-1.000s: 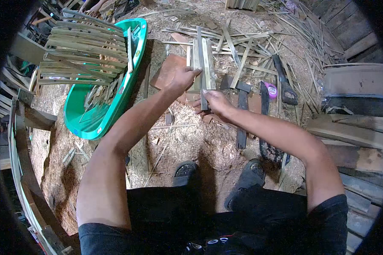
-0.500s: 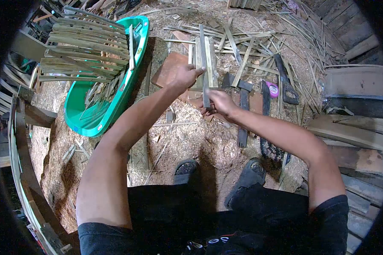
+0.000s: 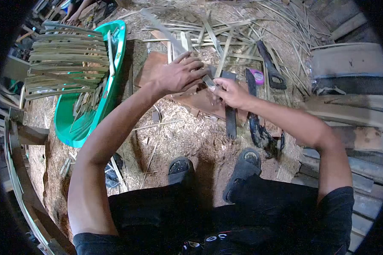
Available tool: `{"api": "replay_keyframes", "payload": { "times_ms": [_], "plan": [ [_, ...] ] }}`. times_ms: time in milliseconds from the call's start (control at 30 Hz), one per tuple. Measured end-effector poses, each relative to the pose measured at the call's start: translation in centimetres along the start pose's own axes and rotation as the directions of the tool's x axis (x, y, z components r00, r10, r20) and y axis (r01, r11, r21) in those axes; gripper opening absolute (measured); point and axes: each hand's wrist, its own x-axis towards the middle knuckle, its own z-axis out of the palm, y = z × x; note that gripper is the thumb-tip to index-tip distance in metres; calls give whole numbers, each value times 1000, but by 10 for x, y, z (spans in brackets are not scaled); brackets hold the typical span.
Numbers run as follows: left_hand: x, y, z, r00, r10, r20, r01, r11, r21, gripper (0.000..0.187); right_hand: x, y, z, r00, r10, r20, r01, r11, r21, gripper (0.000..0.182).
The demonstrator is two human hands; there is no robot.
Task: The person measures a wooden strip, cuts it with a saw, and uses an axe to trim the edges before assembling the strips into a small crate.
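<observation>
My right hand (image 3: 230, 92) is closed around the near end of a long, flat greyish strip (image 3: 171, 37). The strip slants away to the upper left, its far part smeared by motion. Across its middle lies my left hand (image 3: 181, 76), fingers stretched out and slightly apart, its thumb hidden. Beneath both hands are a reddish-brown board (image 3: 151, 70) and some upright pale wood pieces (image 3: 185, 41), partly covered. Close to my right hand, a hammer (image 3: 230, 121) rests with its dark handle toward me.
A dark curved tool (image 3: 253, 112), a pink tape measure (image 3: 257, 76) and a black-handled saw (image 3: 272, 66) lie at right. Thin slats (image 3: 223, 53) litter the far floor. Slats also span a green tub (image 3: 120, 46) at left. Another person's hands (image 3: 74, 17) show at top left.
The strip has swung from nearly straight ahead to a leftward slant. My left hand has loosened from a pinch into stretched fingers. The whole view has shifted somewhat.
</observation>
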Motion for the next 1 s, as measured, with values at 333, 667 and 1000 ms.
{"api": "replay_keyframes", "payload": {
  "times_ms": [333, 667, 1000],
  "plan": [
    [65, 55, 8, 956, -260, 135, 290, 904, -313, 31, -49, -12, -73, 978, -75, -196, -22, 894, -448, 23],
    [159, 54, 80, 861, -473, 189, 491, 674, -551, 34, -76, 73, -179, 755, -65, -653, -227, 908, -353, 43],
    [250, 81, 171, 724, -258, 640, 575, -286, -766, 42, -110, 159, -230, 877, -23, -480, -453, 291, -843, 44]
  ]
}}
